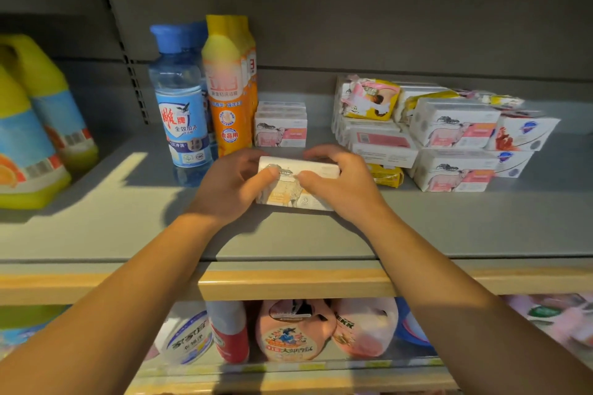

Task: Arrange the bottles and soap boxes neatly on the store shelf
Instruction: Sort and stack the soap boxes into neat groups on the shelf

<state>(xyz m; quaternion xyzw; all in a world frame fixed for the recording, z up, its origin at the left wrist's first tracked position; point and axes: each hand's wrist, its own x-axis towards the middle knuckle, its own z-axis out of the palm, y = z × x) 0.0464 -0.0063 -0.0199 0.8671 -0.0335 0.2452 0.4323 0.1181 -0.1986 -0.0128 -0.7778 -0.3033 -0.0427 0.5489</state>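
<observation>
**Soap box in both hands, the heap on the right not yet sorted**

You hold one soap box [298,184] with both hands in the middle of the shelf [321,234]. Your left hand [232,187] takes its left end and your right hand [337,181] its right end; the fingers of both are curled over the top edge and the thumbs press on the front face. The box seems to rest on the shelf or just above it; I cannot tell which.

At 12 o'clock from the box, a small stack of boxes [280,125] with the same kind of animal drawing already stands straight. Just beside it, at 11 o'clock, the blue-capped bottle [183,99] and the orange bottle [229,86] stand upright, close together. I judge this part as done.

At 2 o'clock lies the loose pile of soap boxes [449,135], stacked at different angles, with some crumpled yellow and pink packets [369,99] between them. This is the larger part left.

The boxes are smooth white cardboard with sharp corners, so they should stack easily. The packets look soft and wrinkled. The blue-capped bottle is clear plastic, the shelf is flat grey metal.
</observation>
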